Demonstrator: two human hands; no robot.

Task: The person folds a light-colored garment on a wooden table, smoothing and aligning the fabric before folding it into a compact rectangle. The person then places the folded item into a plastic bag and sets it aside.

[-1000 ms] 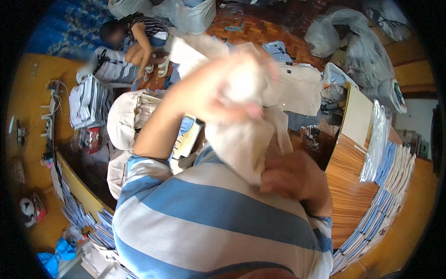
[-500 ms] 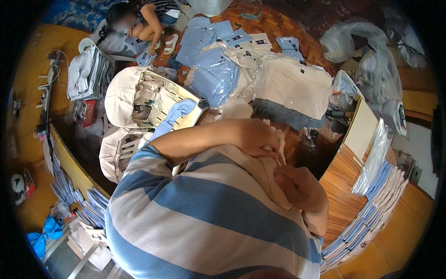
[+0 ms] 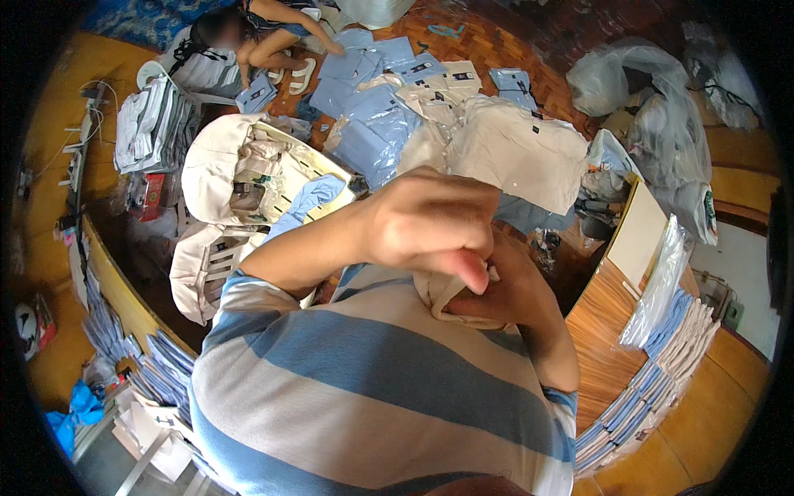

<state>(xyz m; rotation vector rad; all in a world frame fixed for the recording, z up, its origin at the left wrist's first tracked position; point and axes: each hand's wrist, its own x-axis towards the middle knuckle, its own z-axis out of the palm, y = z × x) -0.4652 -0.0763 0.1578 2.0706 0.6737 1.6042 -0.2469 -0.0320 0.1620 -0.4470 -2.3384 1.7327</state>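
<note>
A cream garment is bunched close against my striped shirt. My right hand is closed on it, with part of the fingers hidden behind my left hand. In front of the garment and higher up, my left hand is curled with its thumb pointing down toward the right hand. Whatever its fingers hold is out of sight. Beyond my hands, another cream garment lies spread over grey cloth.
Blue packaged shirts cover the floor ahead. At left stands a cream-draped chair. A person crouches at upper left, one hand at a packaged blue shirt. Folded garments are stacked beside a wooden panel at right.
My left hand has risen and come closer, away from the cloth's top edge. The right hand has moved up and left, gathering the garment. The crouching person has stretched an arm out rightward.
</note>
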